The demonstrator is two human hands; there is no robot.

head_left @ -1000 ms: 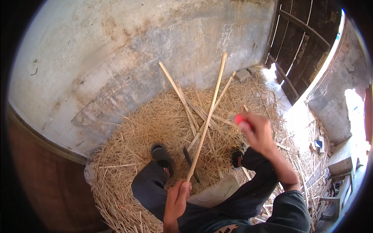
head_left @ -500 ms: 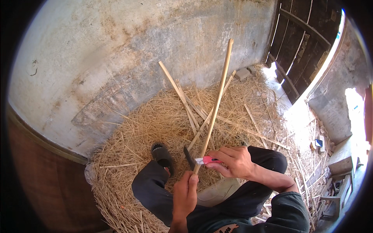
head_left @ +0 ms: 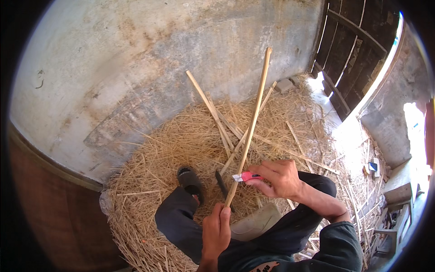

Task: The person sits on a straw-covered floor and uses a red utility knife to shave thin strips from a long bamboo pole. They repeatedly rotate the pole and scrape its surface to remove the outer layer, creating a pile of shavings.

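Observation:
My left hand (head_left: pixel 216 232) is closed round the lower end of a long pale wooden stick (head_left: pixel 255 109), which slants up and away from me toward the wall. In my right hand (head_left: pixel 278 180) is a pink utility knife (head_left: pixel 250 176), gripped by its handle. Its blade lies against the stick a little above my left hand. Beneath the stick, beside my left hand, shows a dark flat blade-like piece (head_left: pixel 221 183); its lower part is hidden.
Several other wooden sticks (head_left: pixel 199 88) lie crossed on the straw and shavings (head_left: pixel 158 149), some leaning toward the stained wall (head_left: pixel 149 59). A dark sandal (head_left: pixel 189 180) is on my left foot. A plank door (head_left: pixel 351 50) stands at the far right.
The knife and my right hand have moved up along the stick, away from my left hand. My left hand keeps its hold in almost the same place.

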